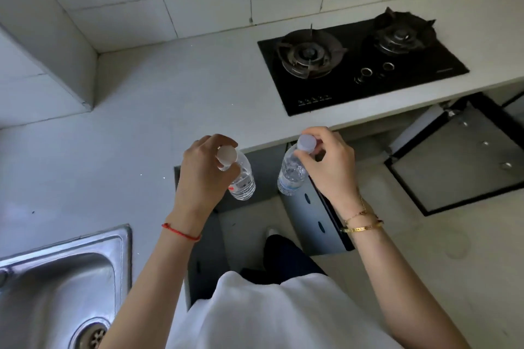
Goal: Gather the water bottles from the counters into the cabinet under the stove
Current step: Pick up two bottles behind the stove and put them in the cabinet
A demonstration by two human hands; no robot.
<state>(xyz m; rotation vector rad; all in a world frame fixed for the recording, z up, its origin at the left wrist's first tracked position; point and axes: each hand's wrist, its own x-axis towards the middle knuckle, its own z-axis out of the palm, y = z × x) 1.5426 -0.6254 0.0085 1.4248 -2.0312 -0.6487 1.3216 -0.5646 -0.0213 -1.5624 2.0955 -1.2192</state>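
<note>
My left hand [202,171] grips a clear water bottle [242,178] with a white cap by its neck, just off the counter's front edge. My right hand [330,163] pinches the neck of a second clear water bottle [292,171], which hangs upright in front of the cabinet below the stove [360,62]. Two cabinet doors stand swung out: a grey one [317,221] under my right wrist and a black-framed one [459,161] to the right. The cabinet's inside is hidden by the counter.
A white counter [175,99] runs along the tiled wall. A steel sink [56,286] sits at the lower left. A boxed column [48,45] juts out at the back left. The floor [425,249] lies below, with my leg and shoe between the doors.
</note>
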